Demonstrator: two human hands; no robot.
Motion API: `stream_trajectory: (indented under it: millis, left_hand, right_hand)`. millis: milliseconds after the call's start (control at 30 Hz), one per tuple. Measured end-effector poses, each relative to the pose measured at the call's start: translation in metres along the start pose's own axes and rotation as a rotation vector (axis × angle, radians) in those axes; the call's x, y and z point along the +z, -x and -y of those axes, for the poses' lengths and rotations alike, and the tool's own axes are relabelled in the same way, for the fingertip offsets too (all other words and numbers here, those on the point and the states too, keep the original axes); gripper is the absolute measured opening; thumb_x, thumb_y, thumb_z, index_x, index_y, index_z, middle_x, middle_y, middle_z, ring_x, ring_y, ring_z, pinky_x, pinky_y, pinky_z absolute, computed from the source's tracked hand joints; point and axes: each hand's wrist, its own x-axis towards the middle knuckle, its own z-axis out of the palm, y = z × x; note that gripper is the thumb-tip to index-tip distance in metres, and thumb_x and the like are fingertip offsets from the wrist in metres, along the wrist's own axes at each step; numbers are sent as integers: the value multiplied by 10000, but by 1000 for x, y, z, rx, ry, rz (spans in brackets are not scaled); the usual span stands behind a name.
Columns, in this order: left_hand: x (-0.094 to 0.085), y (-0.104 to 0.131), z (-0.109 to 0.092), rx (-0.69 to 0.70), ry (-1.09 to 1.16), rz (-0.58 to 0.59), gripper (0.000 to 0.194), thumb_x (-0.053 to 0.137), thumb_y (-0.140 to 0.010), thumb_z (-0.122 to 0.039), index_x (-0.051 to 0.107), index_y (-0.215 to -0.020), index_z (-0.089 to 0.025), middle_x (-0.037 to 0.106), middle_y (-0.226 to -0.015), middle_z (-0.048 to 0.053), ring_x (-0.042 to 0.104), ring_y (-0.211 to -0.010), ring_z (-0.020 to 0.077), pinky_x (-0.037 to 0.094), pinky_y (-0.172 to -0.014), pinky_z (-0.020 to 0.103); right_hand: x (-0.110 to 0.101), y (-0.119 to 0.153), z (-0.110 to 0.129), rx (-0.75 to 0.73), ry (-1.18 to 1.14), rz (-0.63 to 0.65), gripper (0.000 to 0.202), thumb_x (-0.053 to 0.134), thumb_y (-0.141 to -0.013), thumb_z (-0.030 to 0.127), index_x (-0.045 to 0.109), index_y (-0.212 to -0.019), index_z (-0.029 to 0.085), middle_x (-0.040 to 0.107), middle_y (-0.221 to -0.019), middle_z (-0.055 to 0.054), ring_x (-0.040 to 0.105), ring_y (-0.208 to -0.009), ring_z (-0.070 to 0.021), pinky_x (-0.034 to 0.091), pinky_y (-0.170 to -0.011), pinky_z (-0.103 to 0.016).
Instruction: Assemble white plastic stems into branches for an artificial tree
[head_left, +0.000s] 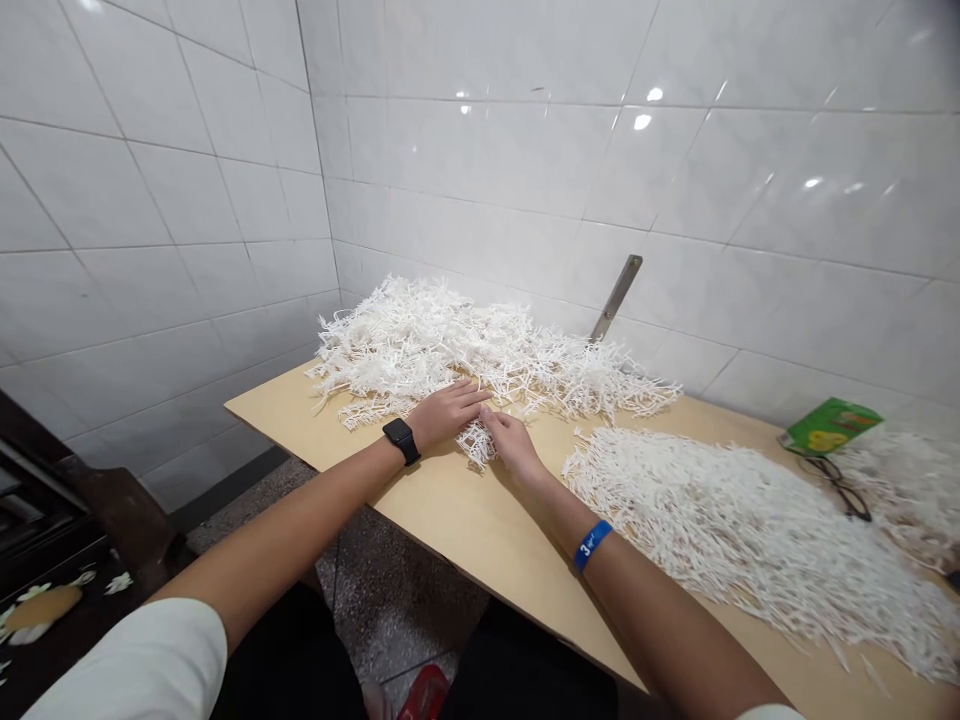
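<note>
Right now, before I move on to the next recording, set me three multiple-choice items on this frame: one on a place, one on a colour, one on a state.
1. Where do the eyeglasses lie?
A. beside the green packet at the table's right end
B. on the floor
C. on the left pile

2. What colour is the wristband on the right wrist?
A. red
B. blue
C. yellow

3. How is the left hand?
A. raised in the air
B. clenched round a knife
C. laid flat on the tangled white plastic pieces

Answers:
1 A, the dark frames lie just below the packet on the wooden table.
2 B, the band is blue with white print.
3 C, the palm is down and the fingers spread, beside the right hand.
</note>
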Motion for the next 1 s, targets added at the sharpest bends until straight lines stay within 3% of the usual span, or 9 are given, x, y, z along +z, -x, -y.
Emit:
stream_trajectory:
  millis: [133, 233, 367, 500, 567, 667, 800, 900, 1000]
  left_hand:
    - [-1, 3, -4, 51, -5, 20, 351, 400, -986, -174, 602, -1272, -179, 562, -1440, 118, 466, -1392, 228, 338, -1189, 487]
    - [-8, 6, -3, 49, -55, 36, 393, 408, -963, -149, 567, -1319, -198, 557, -1446, 102, 492, -1363, 219, 328, -1185, 476]
    - [-16, 6, -2, -56, -232, 85, 259, 441, -956, -220, 671, -1070, -183, 691, -1151, 124, 607, -1134, 249, 395, -1076, 458]
    - [-15, -1, -4, -140, -302, 62, 263, 460, -946, -314, 672, -909, -162, 674, -989, 164, 599, -1018, 314, 412, -962, 513]
    - [-12, -5, -6, -168, -322, 35, 256, 463, -940, -307, 672, -935, -160, 667, -1060, 189, 579, -1073, 347, 390, -971, 554]
    - [-8, -11, -10, -175, -343, -3, 243, 429, -933, -198, 668, -967, -175, 598, -1325, 183, 487, -1274, 367, 302, -1070, 604]
    - [-8, -22, -12, -71, -346, -29, 303, 375, -916, -95, 652, -999, -186, 476, -1504, 103, 315, -1465, 282, 146, -1218, 557]
    - [-12, -31, -9, 40, -282, 105, 297, 385, -907, -88, 659, -972, -184, 568, -1396, 119, 374, -1431, 256, 203, -1222, 514]
    - [-14, -37, -3, 77, -247, 251, 224, 454, -886, -122, 659, -846, -204, 688, -1120, 130, 568, -1206, 268, 375, -1111, 484]
  right_hand:
    - [-6, -2, 2, 1, -7, 26, 453, 540, -787, 603, 585, -663, 169, 498, -587, 17, 427, -580, -132, 331, -557, -264]
    - [-8, 0, 4, -23, 21, 71, 378, 583, -762, 511, 518, -581, 185, 436, -543, 40, 394, -564, -120, 297, -551, -259]
    - [-7, 8, 6, -26, 70, 123, 320, 569, -737, 380, 448, -507, 193, 388, -487, 51, 369, -534, -112, 254, -538, -259]
    - [-4, 13, 9, -24, 67, 113, 236, 532, -694, 272, 421, -501, 194, 387, -493, 52, 360, -550, -110, 243, -536, -253]
    - [-2, 13, 9, -16, 37, 114, 183, 533, -674, 251, 443, -525, 195, 434, -517, 47, 397, -566, -115, 273, -539, -244]
    - [0, 11, 7, 23, -49, 149, 57, 528, -669, 245, 549, -670, 192, 576, -614, 20, 521, -604, -136, 372, -558, -239]
    - [3, 10, 6, 99, -186, 212, 172, 504, -660, 248, 568, -808, 186, 642, -701, -17, 618, -622, -154, 447, -545, -248]
    - [2, 11, 9, 147, -248, 250, 196, 492, -666, 259, 562, -831, 181, 603, -649, -1, 573, -531, -134, 433, -486, -242]
    - [0, 13, 13, 169, -254, 277, 199, 525, -692, 273, 590, -849, 170, 563, -587, 22, 462, -445, -96, 364, -436, -217]
